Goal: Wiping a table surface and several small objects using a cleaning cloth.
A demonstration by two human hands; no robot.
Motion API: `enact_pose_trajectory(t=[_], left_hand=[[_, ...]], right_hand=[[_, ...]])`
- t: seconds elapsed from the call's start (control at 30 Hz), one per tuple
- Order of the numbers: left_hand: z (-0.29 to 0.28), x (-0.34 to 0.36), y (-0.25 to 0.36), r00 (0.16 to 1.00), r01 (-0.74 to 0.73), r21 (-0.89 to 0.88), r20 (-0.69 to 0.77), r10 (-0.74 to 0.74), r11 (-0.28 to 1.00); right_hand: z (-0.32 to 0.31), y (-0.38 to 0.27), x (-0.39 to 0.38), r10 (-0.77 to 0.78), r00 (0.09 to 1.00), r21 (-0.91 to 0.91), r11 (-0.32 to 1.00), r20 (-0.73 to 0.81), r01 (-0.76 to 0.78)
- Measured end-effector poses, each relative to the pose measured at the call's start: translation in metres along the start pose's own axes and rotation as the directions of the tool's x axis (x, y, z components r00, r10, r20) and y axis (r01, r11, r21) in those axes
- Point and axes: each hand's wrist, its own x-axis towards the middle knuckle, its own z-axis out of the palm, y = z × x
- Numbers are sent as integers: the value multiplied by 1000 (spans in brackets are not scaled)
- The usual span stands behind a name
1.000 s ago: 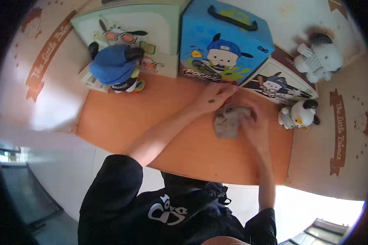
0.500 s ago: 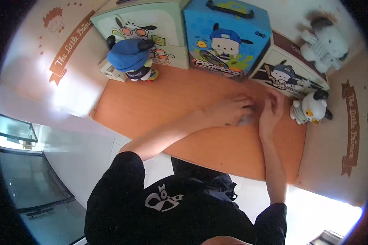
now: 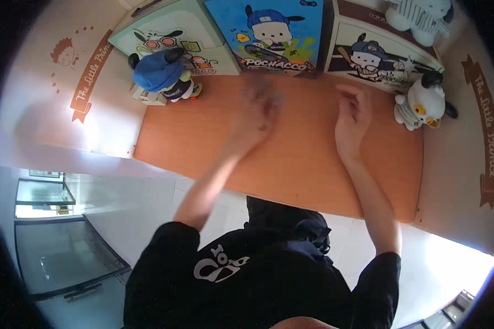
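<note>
My left hand (image 3: 258, 109) hovers over the orange-brown desktop (image 3: 302, 164), in front of a blue picture box (image 3: 280, 38). Motion smears its fingers; a greyish blur shows beside them, and whether it is a held thing I cannot make out. To its right, my right hand (image 3: 353, 112) is loosely curled, its fingers apart and nothing visible in them. The nearest thing to it is a white drawer box (image 3: 387, 63) with a cartoon dog in a cap, just behind.
At the right stands a white dog figure (image 3: 422, 104) with black ears. Another plush dog (image 3: 420, 19) sits on the drawer box. A blue-capped dog toy (image 3: 162, 74) stands far left before a pale green box (image 3: 203, 41). Printed side panels (image 3: 82, 77) border the desk.
My left hand has swung left and farther back, away from the right one. My right hand has shifted slightly left and back. The whole view has also moved a little.
</note>
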Motion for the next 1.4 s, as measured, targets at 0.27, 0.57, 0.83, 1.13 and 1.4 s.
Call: enact_pose_trajectory(t=[0.27,0.57,0.83,1.13,1.4], left_hand=[[-38,-54,93,974,-72,-326,180,136,943],[-129,-154,-159,987,91,667,-161,24,740],[-47,-105,113,995,84,-20,64,-82,996],[-186,-204,-148,945,325,264,-69,-318,908],[-79,-111,47,979,204,-42,36,-203,978]], right_hand=[[-12,0,-2,-18,999,95,995,-48,23],[-2,-26,-11,110,993,298,950,-38,-94],[0,-21,-23,97,992,155,982,84,-109],[1,-21,-22,203,973,229,947,109,-224],[-5,-20,-26,203,974,138,967,102,-216]])
